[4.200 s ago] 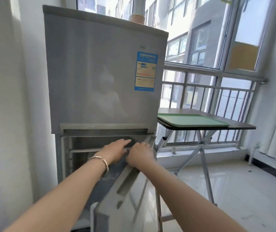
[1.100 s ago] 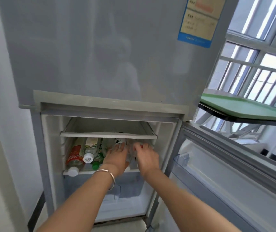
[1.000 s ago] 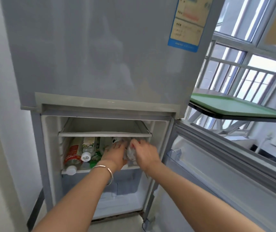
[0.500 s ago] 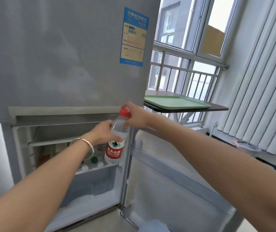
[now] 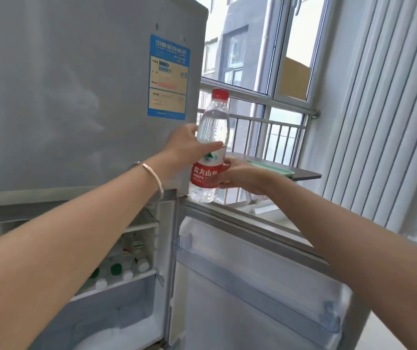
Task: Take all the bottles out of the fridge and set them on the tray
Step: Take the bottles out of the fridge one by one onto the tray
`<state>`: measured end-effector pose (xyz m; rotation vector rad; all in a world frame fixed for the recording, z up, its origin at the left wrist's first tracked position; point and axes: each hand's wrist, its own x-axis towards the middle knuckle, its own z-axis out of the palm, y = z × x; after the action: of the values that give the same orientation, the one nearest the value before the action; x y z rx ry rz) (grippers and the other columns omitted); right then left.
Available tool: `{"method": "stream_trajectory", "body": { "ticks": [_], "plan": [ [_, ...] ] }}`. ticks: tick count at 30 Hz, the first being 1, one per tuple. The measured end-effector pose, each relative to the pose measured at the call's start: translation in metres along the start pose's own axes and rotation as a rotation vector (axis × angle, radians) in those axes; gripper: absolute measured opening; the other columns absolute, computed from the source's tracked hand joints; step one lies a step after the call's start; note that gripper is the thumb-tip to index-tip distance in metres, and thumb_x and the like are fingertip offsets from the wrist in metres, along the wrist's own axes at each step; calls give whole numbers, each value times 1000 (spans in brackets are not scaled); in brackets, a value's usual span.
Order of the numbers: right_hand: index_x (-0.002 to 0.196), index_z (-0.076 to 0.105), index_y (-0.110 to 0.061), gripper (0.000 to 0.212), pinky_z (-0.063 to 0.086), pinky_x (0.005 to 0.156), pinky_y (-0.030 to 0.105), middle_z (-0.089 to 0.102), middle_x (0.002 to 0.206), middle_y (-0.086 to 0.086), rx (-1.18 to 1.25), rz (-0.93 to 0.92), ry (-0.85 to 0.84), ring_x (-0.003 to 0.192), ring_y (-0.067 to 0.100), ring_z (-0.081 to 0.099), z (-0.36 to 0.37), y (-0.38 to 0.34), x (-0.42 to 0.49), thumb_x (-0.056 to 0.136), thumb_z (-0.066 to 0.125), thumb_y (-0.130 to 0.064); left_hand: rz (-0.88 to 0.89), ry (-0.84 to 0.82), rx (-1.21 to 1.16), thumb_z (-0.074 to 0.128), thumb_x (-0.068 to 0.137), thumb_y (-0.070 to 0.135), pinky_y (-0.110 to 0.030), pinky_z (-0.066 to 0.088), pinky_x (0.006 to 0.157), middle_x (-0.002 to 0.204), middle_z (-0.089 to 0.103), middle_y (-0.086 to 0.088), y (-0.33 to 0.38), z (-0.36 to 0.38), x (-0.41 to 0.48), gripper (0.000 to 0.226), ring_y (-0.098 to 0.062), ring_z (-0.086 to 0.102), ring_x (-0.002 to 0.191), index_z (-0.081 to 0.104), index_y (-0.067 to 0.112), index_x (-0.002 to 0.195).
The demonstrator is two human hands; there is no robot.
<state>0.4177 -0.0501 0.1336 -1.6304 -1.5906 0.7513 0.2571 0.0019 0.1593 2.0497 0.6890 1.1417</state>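
Note:
A clear water bottle (image 5: 212,125) with a red cap and red label is upright in the air, just above the top edge of the open lower fridge door (image 5: 252,286). My left hand (image 5: 189,145) grips its middle and my right hand (image 5: 237,174) holds its lower part at the label. The green tray (image 5: 275,169) lies on a small table behind my right hand, partly hidden. Several more bottles (image 5: 124,267) lie on a shelf inside the grey fridge (image 5: 76,97), caps facing out.
The folding table (image 5: 306,176) stands by the window railing (image 5: 273,127). White vertical blinds (image 5: 384,109) hang at the right. The open door blocks the floor between me and the table. A frosted drawer (image 5: 116,311) fills the fridge bottom.
Both hands have lifted the bottle out of the fridge and carried it up and right toward the tray. My right hand moved from the cap down to the label.

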Motion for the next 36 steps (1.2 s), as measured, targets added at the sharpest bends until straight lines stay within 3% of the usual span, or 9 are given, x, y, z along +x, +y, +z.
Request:
{"method": "stream_trajectory", "body": {
  "ticks": [4, 7, 10, 15, 20, 28, 31, 34, 36],
  "plan": [
    [128, 56, -11, 57, 47, 100, 37, 69, 116, 5, 15, -79, 165, 112, 22, 62, -44, 5, 29, 76, 78, -18, -102, 46, -93, 59, 89, 48, -46, 47, 100, 139, 44, -12, 3, 21, 43, 72, -25, 53, 114, 26, 17, 145],
    [120, 63, -10, 42, 48, 93, 32, 71, 111, 6, 31, -114, 211, 109, 23, 63, -63, 11, 59, 80, 74, -18, -230, -35, -119, 39, 98, 50, -41, 44, 98, 124, 48, -12, -9, 44, 71, 64, -16, 51, 95, 26, 8, 145],
    [97, 67, -15, 16, 49, 91, 30, 72, 96, 2, 49, -122, 205, 95, 17, 66, -69, 17, 92, 82, 72, -14, -260, -118, -162, 24, 99, 54, -36, 32, 97, 133, 50, -10, -33, 67, 97, 64, -17, 44, 114, 34, 10, 145],
    [79, 62, -19, 16, 46, 70, 19, 64, 76, -4, 7, -163, 176, 72, 7, 59, -71, 29, 152, 85, 67, -5, -296, 60, -170, 20, 98, 58, -42, 20, 115, 149, 36, -7, -76, 91, 147, 71, -25, 34, 139, 13, 16, 154],
    [69, 58, -17, 25, 41, 51, 9, 55, 64, -5, -15, -159, 154, 58, 4, 51, -68, 40, 194, 88, 59, 0, -373, 203, -210, 21, 96, 60, -41, 23, 113, 153, 33, -15, -106, 103, 179, 75, -32, 33, 140, 4, 15, 155],
    [91, 64, -11, 8, 40, 61, 15, 57, 71, -5, -65, -108, 126, 64, 6, 51, -64, 63, 212, 85, 64, -5, -480, 212, -197, 21, 86, 73, -49, 18, 117, 152, 32, -18, -128, 112, 194, 89, -37, 29, 141, 9, 16, 154],
    [97, 67, -5, 16, 46, 69, 24, 62, 78, 3, -114, -66, 160, 71, 14, 55, -62, 61, 210, 84, 65, -14, -474, 198, -104, 20, 85, 73, -52, 20, 116, 154, 29, -19, -121, 111, 184, 89, -39, 31, 140, 7, 17, 154],
    [103, 65, -14, 37, 55, 91, 43, 67, 105, 4, -258, -44, 224, 94, 21, 63, -55, 60, 214, 78, 68, -41, -393, 155, -23, 17, 84, 73, -52, 19, 117, 158, 22, -14, -110, 110, 168, 89, -37, 26, 143, 4, 21, 154],
    [120, 54, -10, 39, 52, 95, 47, 60, 114, 8, -362, -96, 332, 101, 26, 60, -48, 49, 194, 88, 62, -31, -332, 106, 10, 18, 89, 67, -50, 20, 118, 159, 21, -14, -99, 109, 151, 82, -35, 25, 145, 3, 19, 155]
  ]
}}
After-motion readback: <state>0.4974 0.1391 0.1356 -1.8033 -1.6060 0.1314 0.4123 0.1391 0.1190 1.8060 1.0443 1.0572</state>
